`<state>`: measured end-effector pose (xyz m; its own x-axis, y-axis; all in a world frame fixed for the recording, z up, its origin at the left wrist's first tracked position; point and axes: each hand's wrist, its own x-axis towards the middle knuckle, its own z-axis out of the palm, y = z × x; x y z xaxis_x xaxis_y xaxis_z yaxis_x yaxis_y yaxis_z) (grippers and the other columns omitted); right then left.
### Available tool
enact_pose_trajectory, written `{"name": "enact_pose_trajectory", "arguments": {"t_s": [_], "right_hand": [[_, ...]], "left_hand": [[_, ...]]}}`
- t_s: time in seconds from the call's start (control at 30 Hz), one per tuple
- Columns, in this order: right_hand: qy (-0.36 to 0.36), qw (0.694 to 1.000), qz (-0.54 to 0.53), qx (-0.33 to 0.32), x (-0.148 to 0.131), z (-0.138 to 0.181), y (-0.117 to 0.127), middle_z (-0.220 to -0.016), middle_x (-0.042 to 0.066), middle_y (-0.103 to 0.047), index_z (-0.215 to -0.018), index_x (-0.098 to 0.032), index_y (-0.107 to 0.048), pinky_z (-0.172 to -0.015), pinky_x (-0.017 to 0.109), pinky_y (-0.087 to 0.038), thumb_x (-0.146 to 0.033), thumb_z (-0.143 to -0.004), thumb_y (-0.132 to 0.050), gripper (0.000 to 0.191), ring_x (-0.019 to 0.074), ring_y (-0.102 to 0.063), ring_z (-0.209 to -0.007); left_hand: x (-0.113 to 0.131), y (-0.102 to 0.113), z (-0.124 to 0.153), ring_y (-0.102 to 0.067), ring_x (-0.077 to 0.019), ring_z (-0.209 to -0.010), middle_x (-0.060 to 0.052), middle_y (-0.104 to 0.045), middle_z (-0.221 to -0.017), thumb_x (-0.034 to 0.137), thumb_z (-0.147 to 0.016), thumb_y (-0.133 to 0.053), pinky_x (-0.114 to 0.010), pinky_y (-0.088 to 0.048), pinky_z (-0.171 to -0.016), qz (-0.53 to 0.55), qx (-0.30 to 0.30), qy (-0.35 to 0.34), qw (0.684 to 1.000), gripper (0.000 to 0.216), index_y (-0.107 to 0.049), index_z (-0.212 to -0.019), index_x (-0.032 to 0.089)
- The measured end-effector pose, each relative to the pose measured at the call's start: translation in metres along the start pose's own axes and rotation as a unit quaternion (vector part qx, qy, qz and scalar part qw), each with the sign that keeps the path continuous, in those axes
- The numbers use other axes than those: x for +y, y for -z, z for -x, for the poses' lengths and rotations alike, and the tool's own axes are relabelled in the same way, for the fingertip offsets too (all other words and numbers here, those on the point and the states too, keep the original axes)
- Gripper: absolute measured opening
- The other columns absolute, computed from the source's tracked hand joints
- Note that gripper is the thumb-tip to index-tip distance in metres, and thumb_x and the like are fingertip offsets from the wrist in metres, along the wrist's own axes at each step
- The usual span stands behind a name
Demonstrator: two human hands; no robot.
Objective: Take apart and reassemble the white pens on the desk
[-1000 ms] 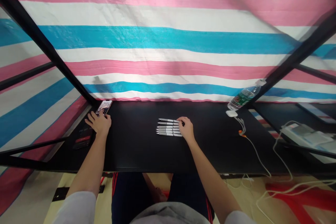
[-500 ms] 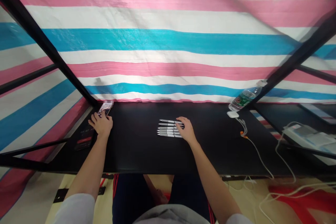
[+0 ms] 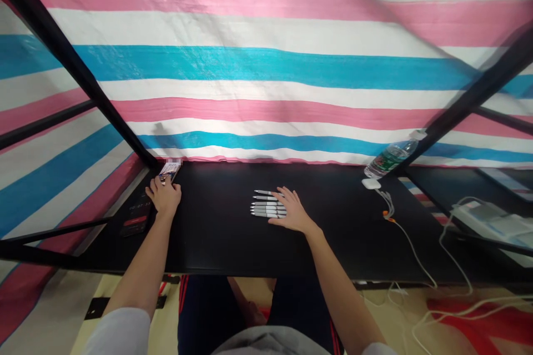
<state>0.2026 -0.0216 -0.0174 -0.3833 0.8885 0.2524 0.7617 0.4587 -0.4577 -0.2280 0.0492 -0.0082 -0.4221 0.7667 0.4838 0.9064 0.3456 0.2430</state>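
Several white pens (image 3: 266, 205) lie side by side in a neat row near the middle of the black table (image 3: 225, 233). My right hand (image 3: 291, 212) lies flat with fingers spread over their right ends, holding nothing. At the far left corner, my left hand (image 3: 166, 197) rests on the table with fingers curled and its fingertips on a phone (image 3: 170, 171). Whether it grips the phone I cannot make out.
A water bottle (image 3: 389, 158) lies at the back right beside a white charger (image 3: 368, 183) with a cable trailing off the table's edge. A dark device with a red label (image 3: 135, 219) sits at the left edge. Black frame bars and a striped tarp enclose the table.
My right hand has opened and flattened, sliding slightly toward me off the pens' ends. My left hand has stayed by the phone. The view shifted a little.
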Motion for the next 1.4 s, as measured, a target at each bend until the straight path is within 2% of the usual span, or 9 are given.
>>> {"name": "enact_pose_trajectory", "arguments": {"t_s": [0.17,0.37,0.53,0.73,0.83,1.07,1.4], "right_hand": [[0.026,0.999,0.023,-0.004,0.002,0.001,-0.001,-0.148,0.01,-0.043,-0.139,-0.032,-0.048,-0.113,0.063,-0.019,-0.058,-0.073,-0.071,0.075,0.0346,-0.031,-0.141],[0.02,0.999,0.042,0.015,0.003,-0.004,-0.008,-0.145,0.008,-0.047,-0.139,-0.033,-0.049,-0.113,0.059,-0.024,-0.054,-0.081,-0.064,0.063,0.0326,-0.034,-0.139],[0.034,0.998,0.056,0.018,0.007,-0.018,-0.01,-0.147,0.008,-0.045,-0.14,-0.033,-0.048,-0.113,0.057,-0.026,-0.054,-0.084,-0.061,0.061,0.0321,-0.033,-0.14],[0.033,0.997,0.059,0.035,0.022,-0.039,-0.011,-0.146,0.01,-0.047,-0.138,-0.031,-0.051,-0.112,0.056,-0.03,-0.053,-0.082,-0.064,0.062,0.0328,-0.037,-0.138],[0.027,0.997,0.061,0.04,0.026,-0.044,-0.012,-0.145,0.009,-0.048,-0.139,-0.03,-0.049,-0.113,0.057,-0.027,-0.054,-0.083,-0.062,0.063,0.0333,-0.037,-0.138],[0.032,0.995,0.062,0.075,0.022,-0.043,-0.01,-0.15,0.009,-0.041,-0.146,-0.027,-0.039,-0.115,0.058,-0.021,-0.054,-0.079,-0.064,0.076,0.0328,-0.032,-0.141],[0.052,0.989,0.052,0.126,0.014,-0.037,-0.004,-0.148,0.011,-0.043,-0.141,-0.024,-0.046,-0.116,0.056,-0.022,-0.046,-0.083,-0.061,0.064,0.0305,-0.034,-0.14]], "left_hand": [[0.004,0.006,0.002,-0.034,-0.0338,-0.134,-0.022,-0.046,-0.139,0.021,-0.084,-0.044,-0.055,-0.02,-0.112,0.008,-0.011,-0.011,1.0,0.045,-0.059,-0.125,0.009],[0.004,0.007,0.004,-0.035,-0.0334,-0.134,-0.022,-0.047,-0.138,0.022,-0.085,-0.044,-0.054,-0.019,-0.113,0.011,-0.005,-0.01,1.0,0.044,-0.06,-0.123,0.008],[0.002,0.004,0.004,-0.033,-0.0341,-0.135,-0.022,-0.047,-0.138,0.023,-0.085,-0.043,-0.055,-0.019,-0.113,0.007,0.005,-0.009,1.0,0.044,-0.06,-0.122,0.007],[0.004,0.006,0.004,-0.031,-0.0355,-0.136,-0.023,-0.044,-0.141,0.022,-0.083,-0.045,-0.057,-0.018,-0.112,0.018,-0.009,0.009,1.0,0.046,-0.058,-0.124,0.006],[0.004,0.007,0.005,-0.031,-0.0355,-0.137,-0.024,-0.043,-0.141,0.022,-0.083,-0.046,-0.058,-0.018,-0.112,0.016,-0.003,0.018,1.0,0.049,-0.056,-0.127,0.007],[0.002,0.003,0.003,-0.027,-0.0386,-0.139,-0.026,-0.038,-0.146,0.026,-0.082,-0.048,-0.062,-0.018,-0.11,0.002,-0.019,0.048,0.999,0.054,-0.052,-0.133,0.008],[0.002,0.003,0.004,-0.026,-0.0378,-0.14,-0.026,-0.037,-0.146,0.028,-0.084,-0.046,-0.061,-0.017,-0.111,0.007,-0.01,0.039,0.999,0.054,-0.052,-0.133,0.008]]}}
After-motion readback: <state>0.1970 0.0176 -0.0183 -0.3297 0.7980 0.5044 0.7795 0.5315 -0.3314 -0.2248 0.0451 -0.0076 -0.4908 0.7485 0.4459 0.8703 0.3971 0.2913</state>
